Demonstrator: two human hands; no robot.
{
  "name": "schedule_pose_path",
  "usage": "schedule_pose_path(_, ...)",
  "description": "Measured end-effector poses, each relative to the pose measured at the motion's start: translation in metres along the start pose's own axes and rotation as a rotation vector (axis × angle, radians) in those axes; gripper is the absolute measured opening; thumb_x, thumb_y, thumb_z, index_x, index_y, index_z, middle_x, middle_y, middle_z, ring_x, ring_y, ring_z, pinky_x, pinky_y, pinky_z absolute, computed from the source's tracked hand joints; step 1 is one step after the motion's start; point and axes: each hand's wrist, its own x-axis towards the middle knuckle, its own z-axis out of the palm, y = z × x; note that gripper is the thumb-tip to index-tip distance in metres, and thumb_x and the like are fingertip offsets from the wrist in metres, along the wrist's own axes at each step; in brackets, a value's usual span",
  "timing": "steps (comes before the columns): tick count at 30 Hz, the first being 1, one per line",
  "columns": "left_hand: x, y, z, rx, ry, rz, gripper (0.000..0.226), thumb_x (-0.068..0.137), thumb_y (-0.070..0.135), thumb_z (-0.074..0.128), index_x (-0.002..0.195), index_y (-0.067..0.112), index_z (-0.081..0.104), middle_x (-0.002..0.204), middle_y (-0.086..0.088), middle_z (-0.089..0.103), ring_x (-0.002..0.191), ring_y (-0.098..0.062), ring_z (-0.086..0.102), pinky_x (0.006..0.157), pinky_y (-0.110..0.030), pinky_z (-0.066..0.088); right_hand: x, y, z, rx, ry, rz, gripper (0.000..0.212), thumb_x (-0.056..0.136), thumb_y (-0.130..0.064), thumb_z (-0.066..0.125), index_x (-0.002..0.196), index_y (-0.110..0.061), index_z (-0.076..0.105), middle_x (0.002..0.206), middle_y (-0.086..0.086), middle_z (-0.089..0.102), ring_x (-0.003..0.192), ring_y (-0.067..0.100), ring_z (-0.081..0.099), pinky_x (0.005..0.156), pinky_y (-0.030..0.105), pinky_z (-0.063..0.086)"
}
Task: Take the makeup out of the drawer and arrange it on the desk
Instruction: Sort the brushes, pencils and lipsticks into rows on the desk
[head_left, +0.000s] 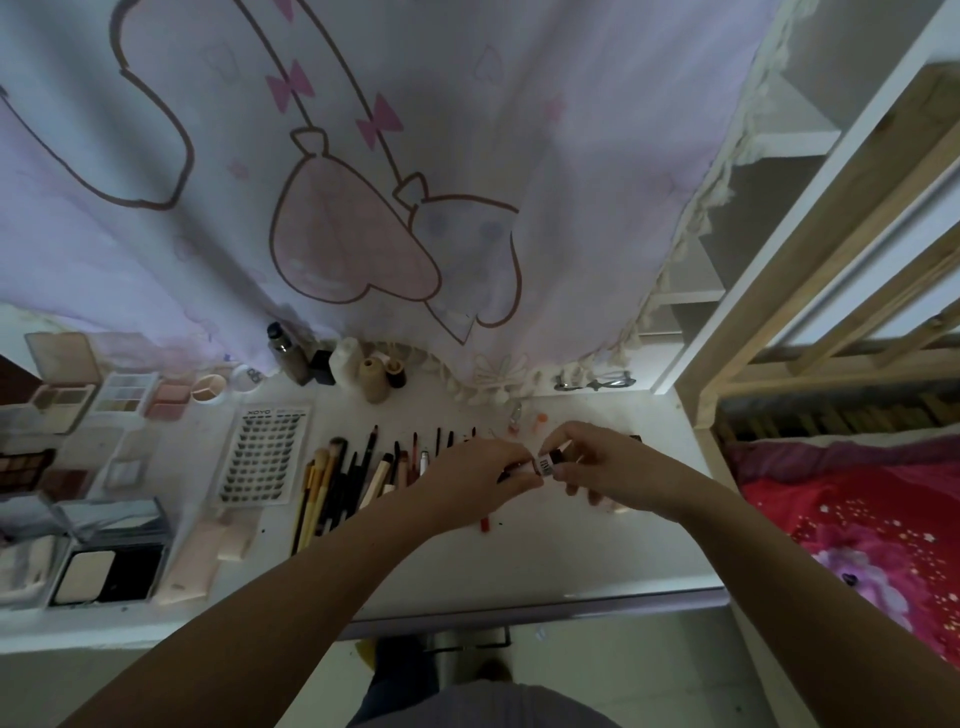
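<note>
Right of centre on the surface (545, 561), both hands meet over a small tube (545, 464) with a printed white label and dark cap. Left hand (480, 480) pinches the tube's near end; right hand (597, 467) curls round the cap end. Tube is held just above the surface, right of the row of brushes and pencils (363, 478). Palettes (62, 395) and lash card (265, 457) already lie to the left. Step judged: arranging, late in task. Next move: lay the tube parallel beside the row; drawer not visible.
</note>
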Motion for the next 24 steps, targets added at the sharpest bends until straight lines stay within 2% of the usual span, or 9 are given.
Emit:
schedule_pose_path(2,-0.001,-0.001,0.001,-0.001,-0.015,0.005,0.017,0.094,0.039,0.049,0.077,0.034,0.047,0.065,0.013,0.045,0.059,0.0,0.042,0.057,-0.026,0.035,0.0,0.001,0.003,0.037,-0.01,0.031,0.018,0.094,-0.037,0.051,0.106,-0.024,0.055,0.092,-0.005,0.065,0.073,0.005,0.062,0.057,0.016,0.045)
schedule_pose_path(5,-0.001,-0.003,0.004,-0.01,-0.029,0.014,0.025,0.093,0.038,0.051,0.07,0.038,0.041,0.063,0.013,0.044,0.057,-0.001,0.042,0.056,-0.025,0.036,0.005,0.003,0.008,-0.079,-0.02,0.06,0.03,0.098,-0.041,0.038,0.087,-0.02,0.056,0.076,-0.006,0.064,0.055,-0.001,0.053,0.05,0.01,0.038)
schedule_pose_path(7,0.0,-0.006,0.004,-0.026,-0.078,-0.001,0.019,0.094,0.038,0.05,0.075,0.035,0.046,0.063,0.014,0.046,0.056,-0.001,0.044,0.056,-0.024,0.037,0.008,0.007,0.008,-0.158,0.0,0.04,0.024,0.097,-0.037,0.043,0.083,-0.024,0.055,0.073,-0.008,0.061,0.055,-0.003,0.052,0.052,0.01,0.036)
schedule_pose_path(11,-0.003,-0.023,0.004,-0.223,-0.193,-0.095,0.017,0.096,0.034,0.048,0.081,0.028,0.055,0.069,0.016,0.055,0.058,0.012,0.052,0.054,-0.005,0.039,0.009,0.023,0.0,-0.118,-0.013,0.038,0.004,0.093,-0.03,0.053,0.09,-0.029,0.052,0.084,-0.009,0.063,0.069,-0.001,0.058,0.057,0.013,0.041)
schedule_pose_path(13,-0.005,-0.032,0.007,-0.242,-0.194,-0.135,0.02,0.096,0.033,0.049,0.075,0.034,0.049,0.069,0.015,0.053,0.057,0.015,0.05,0.054,-0.003,0.036,0.009,0.035,-0.007,0.009,0.009,0.063,0.003,0.092,-0.026,0.056,0.091,-0.024,0.055,0.086,-0.006,0.065,0.07,-0.001,0.059,0.059,0.016,0.046)
schedule_pose_path(15,-0.007,-0.04,0.015,-0.294,-0.156,-0.201,0.014,0.094,0.034,0.051,0.081,0.03,0.052,0.075,0.007,0.057,0.061,0.013,0.052,0.057,-0.005,0.039,0.008,0.048,-0.009,0.294,0.033,0.107,0.005,0.092,-0.019,0.057,0.096,-0.017,0.057,0.093,0.002,0.067,0.08,0.008,0.064,0.065,0.022,0.05)
schedule_pose_path(18,-0.005,-0.044,0.032,-0.441,-0.033,-0.293,0.018,0.093,0.029,0.054,0.103,0.015,0.059,0.095,-0.005,0.066,0.086,-0.007,0.063,0.082,-0.027,0.052,0.01,0.069,0.004,0.72,0.063,0.171,0.02,0.092,-0.012,0.056,0.112,-0.014,0.059,0.106,0.01,0.065,0.096,0.02,0.065,0.071,0.03,0.055)
schedule_pose_path(20,0.0,-0.042,0.042,-0.483,0.061,-0.318,0.017,0.092,0.024,0.056,0.104,0.013,0.061,0.097,-0.003,0.067,0.09,-0.012,0.064,0.088,-0.035,0.052,0.013,0.077,0.021,0.842,0.095,0.186,0.019,0.093,-0.011,0.054,0.11,-0.012,0.062,0.106,0.009,0.066,0.097,0.019,0.066,0.071,0.032,0.056)
schedule_pose_path(24,0.012,-0.042,0.059,-0.302,0.25,-0.365,0.024,0.088,0.026,0.062,0.108,0.012,0.064,0.097,-0.005,0.059,0.094,-0.019,0.056,0.084,-0.028,0.043,0.03,0.082,0.053,0.875,0.246,0.174,0.012,0.095,-0.015,0.05,0.106,-0.012,0.055,0.103,0.007,0.069,0.092,0.014,0.068,0.065,0.029,0.056)
